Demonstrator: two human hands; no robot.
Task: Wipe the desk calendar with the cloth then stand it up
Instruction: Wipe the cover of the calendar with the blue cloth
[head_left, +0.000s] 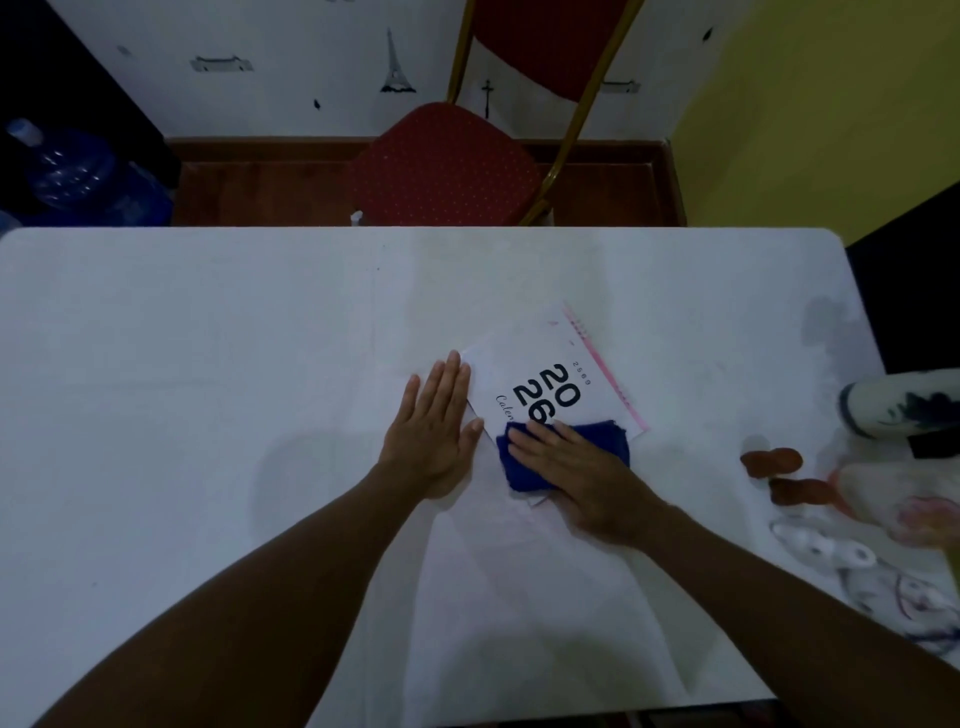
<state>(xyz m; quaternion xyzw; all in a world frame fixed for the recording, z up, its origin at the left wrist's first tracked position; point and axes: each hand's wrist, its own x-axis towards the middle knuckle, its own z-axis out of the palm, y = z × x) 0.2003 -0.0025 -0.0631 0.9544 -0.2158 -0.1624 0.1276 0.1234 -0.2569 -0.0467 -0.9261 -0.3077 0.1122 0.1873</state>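
The desk calendar (558, 382) lies flat on the white table (208, 364), a little right of the middle, turned at an angle so its pink spiral binding (605, 366) runs along the far right edge. Its white cover shows "2026" in heavy black numerals, with a line of script beneath that is partly hidden. It is not standing; the whole face rests against the tabletop.

A dark blue cloth (524, 467) is bunched over the calendar's near corner, covering the end of the script. The right hand (582, 478) presses down on top of it, palm flat, fingers stretched out and close together, pointing left across the cloth. The cloth is pinned beneath the palm, not pinched between fingers.

The left hand (434, 434) lies flat just beside it, palm down, fingers straight and held together, with the fingertips and thumb side resting on the calendar's left edge and the heel of the hand on the bare table. It grasps nothing. Both forearms are bare and reach in from the near side.

Further out, at the right end of the table, there are some reddish-brown round pieces (771, 462), a blue-and-white ceramic vase (893, 405) lying on its side at the picture's edge, and a crumpled clear plastic bag (852, 566); the details there are blurred. Beyond the far edge of the table stands a red padded chair (444, 161) with a gold frame, and a large blue water bottle (67, 171) sits on the floor at the far left.
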